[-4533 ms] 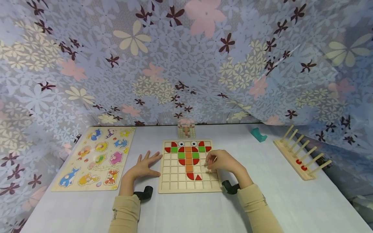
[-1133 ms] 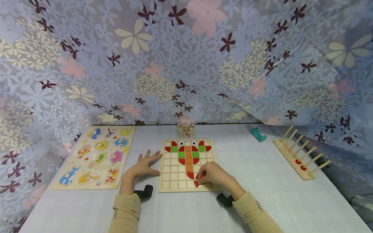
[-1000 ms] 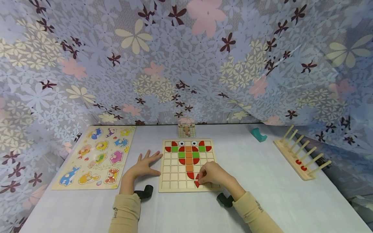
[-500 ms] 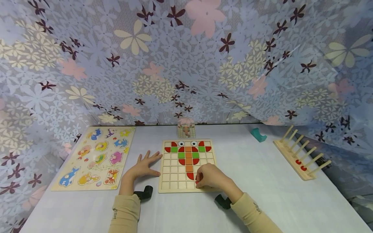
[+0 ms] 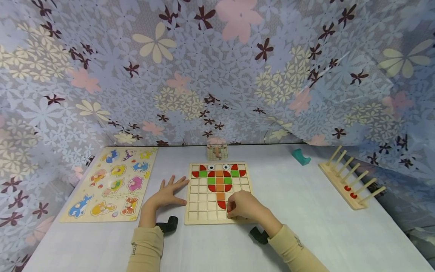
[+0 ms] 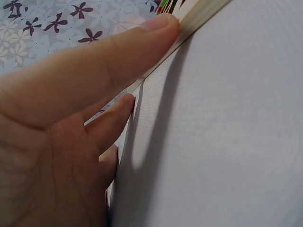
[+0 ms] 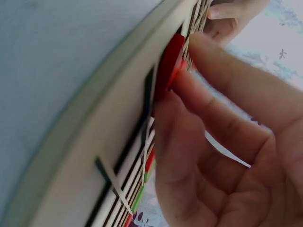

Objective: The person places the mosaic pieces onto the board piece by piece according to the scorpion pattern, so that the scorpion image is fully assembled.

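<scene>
A square wooden grid board (image 5: 202, 216) lies mid-table, with red, green and orange tiles and two eye tiles set in a figure on it. My right hand (image 5: 246, 205) is over its lower right part and pinches a small red tile (image 7: 169, 66) between thumb and fingers. In the head view the hand hides nearly all of that tile and the nearby cells. Just up and left of the fingertips sits a red quarter-round tile (image 5: 221, 204). My left hand (image 5: 166, 195) lies with spread fingers, thumb and fingertips at the board's left edge.
Behind the board stands a small pattern card (image 5: 217, 153). A sea-animal puzzle board (image 5: 110, 181) lies at left. To the right are a teal curved block (image 5: 301, 157) and a wooden peg rack (image 5: 343, 185) with two red beads. A floral curtain (image 5: 217, 75) hangs behind.
My right hand has moved from the board's right side down and left to the lower cells. A red triangle seen there earlier is now hidden behind it. The left hand has stayed put.
</scene>
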Motion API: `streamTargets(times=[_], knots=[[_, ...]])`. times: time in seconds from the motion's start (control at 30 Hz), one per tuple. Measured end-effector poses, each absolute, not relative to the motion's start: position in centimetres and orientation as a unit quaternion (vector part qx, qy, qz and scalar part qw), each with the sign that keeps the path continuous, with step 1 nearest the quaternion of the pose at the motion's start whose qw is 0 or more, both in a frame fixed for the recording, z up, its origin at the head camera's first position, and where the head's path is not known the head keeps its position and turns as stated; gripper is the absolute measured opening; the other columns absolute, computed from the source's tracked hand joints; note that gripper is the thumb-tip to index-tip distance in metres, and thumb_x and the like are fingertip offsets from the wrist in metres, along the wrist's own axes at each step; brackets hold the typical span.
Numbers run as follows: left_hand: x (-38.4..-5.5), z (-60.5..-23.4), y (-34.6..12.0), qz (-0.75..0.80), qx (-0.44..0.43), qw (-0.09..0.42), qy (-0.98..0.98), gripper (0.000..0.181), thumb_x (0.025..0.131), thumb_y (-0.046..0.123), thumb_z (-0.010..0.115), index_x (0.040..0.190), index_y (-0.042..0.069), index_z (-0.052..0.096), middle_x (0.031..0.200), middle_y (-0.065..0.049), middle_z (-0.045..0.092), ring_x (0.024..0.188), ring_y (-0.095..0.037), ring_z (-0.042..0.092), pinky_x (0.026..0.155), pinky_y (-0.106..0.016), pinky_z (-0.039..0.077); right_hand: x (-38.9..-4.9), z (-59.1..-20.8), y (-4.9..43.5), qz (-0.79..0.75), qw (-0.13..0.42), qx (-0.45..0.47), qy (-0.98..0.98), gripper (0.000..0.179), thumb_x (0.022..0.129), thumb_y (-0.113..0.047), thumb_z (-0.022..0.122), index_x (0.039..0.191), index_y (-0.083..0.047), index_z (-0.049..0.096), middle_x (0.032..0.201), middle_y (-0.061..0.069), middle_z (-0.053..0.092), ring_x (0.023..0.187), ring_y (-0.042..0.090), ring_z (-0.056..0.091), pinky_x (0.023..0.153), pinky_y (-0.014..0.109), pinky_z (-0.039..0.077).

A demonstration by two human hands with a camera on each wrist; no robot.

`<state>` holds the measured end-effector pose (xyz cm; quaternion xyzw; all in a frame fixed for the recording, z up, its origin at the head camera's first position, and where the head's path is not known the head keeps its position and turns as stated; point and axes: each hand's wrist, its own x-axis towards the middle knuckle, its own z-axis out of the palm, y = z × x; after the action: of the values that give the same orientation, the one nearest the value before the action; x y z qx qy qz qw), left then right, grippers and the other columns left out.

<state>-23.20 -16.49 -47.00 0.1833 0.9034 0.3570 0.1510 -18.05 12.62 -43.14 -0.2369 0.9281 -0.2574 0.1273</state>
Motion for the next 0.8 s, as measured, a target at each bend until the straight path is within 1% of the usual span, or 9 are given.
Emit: streamTargets(times=[0.17,0.3,0.6,0.8], knots=[[-23.25,-46.99,-16.43,0.355,0.185,0.151,0.904,0.084,0.070,0.027,0.077,0.141,0.007,0.038,0.151,-0.015,0.022,0.138,-0.042,-0.005,0.107,-0.058,-0.014,-18.09,-43.12,13.03,-0.262,0.148,-0.236,0.924,0.013,0.070,-0.009,0.077,0.069,-0.013,0.065,0.062,-0.009,0.055,0.061,0.009,0.047,0.055,0.023,0.042],[-23.34,-46.98,-16.41,0.353,0.185,0.153,0.904,0.084,0.070,0.027,0.077,0.141,0.008,0.037,0.151,-0.014,0.022,0.139,-0.042,-0.006,0.107,-0.058,-0.014,-18.11,-43.04,13.05,-0.259,0.152,-0.241,0.923,0.013,0.070,-0.002,0.075,0.073,-0.012,0.067,0.065,-0.007,0.056,0.063,0.010,0.048,0.056,0.025,0.043],[-23.44,-47.07,-16.29,0.355,0.185,0.153,0.904,0.084,0.070,0.027,0.077,0.141,0.008,0.038,0.151,-0.014,0.022,0.139,-0.041,-0.005,0.107,-0.057,-0.014,-18.06,-43.09,12.96,-0.257,0.137,-0.244,0.925,0.016,0.069,0.003,0.074,0.071,-0.010,0.065,0.064,-0.007,0.055,0.061,0.010,0.048,0.055,0.024,0.043],[-23.51,-47.21,-16.28,0.354,0.184,0.153,0.904,0.083,0.070,0.026,0.078,0.141,0.008,0.038,0.151,-0.014,0.022,0.139,-0.041,-0.005,0.107,-0.058,-0.014,-17.75,-42.71,13.03,-0.266,0.129,-0.256,0.920,0.016,0.069,0.005,0.072,0.070,-0.008,0.065,0.061,-0.008,0.054,0.058,0.008,0.047,0.053,0.023,0.042]])
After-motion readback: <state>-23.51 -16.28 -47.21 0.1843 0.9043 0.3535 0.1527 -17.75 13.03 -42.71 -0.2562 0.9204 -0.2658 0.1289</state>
